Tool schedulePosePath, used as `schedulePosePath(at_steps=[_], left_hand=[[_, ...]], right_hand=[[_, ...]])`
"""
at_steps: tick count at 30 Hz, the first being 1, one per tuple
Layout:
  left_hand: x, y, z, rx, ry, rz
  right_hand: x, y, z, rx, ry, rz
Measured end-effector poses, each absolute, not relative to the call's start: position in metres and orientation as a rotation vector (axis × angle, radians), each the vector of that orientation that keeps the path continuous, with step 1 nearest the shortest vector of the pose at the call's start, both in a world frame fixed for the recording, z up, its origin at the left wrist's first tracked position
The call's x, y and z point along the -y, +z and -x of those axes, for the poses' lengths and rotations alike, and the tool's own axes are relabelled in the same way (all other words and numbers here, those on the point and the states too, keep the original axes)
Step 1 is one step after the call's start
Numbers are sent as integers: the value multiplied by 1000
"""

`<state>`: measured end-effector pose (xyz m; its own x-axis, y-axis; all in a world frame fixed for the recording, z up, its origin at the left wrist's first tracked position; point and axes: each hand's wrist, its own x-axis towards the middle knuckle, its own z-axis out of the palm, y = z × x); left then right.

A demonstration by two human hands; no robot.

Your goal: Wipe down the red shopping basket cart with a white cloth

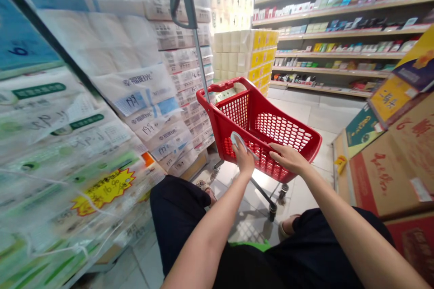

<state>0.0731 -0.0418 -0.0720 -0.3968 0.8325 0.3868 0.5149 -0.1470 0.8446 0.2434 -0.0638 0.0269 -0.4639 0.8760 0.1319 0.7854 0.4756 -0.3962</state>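
Note:
A red plastic shopping cart with perforated sides and a grey metal frame stands before my knees. Its long pole with a dark grey handle rises at the left. My left hand is against the near side of the basket, fingers bent over a thin light-grey cloth that lies on the red plastic; the palm hides part of it. My right hand holds the basket's near rim, thumb and fingers curled around it. Inside, the visible part of the basket holds nothing I can make out.
Wrapped tissue packs are stacked close on the left, with a yellow price tag. Cardboard boxes stand at the right. Shelves of small goods line the back. White floor tiles show beyond the cart.

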Motion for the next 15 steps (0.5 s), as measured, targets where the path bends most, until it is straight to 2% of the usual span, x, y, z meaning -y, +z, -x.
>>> schedulePosePath(at_steps=[5, 9, 15], left_hand=[[86, -78, -117, -1614, 1365, -1933], [112, -83, -116, -1422, 1218, -2134], [98, -71, -79, -1663, 1382, -2015]], right_hand=[[61, 24, -243, 2406, 357, 1417], [63, 25, -243, 2402, 352, 1415], [69, 26, -241, 2402, 388, 1399]])
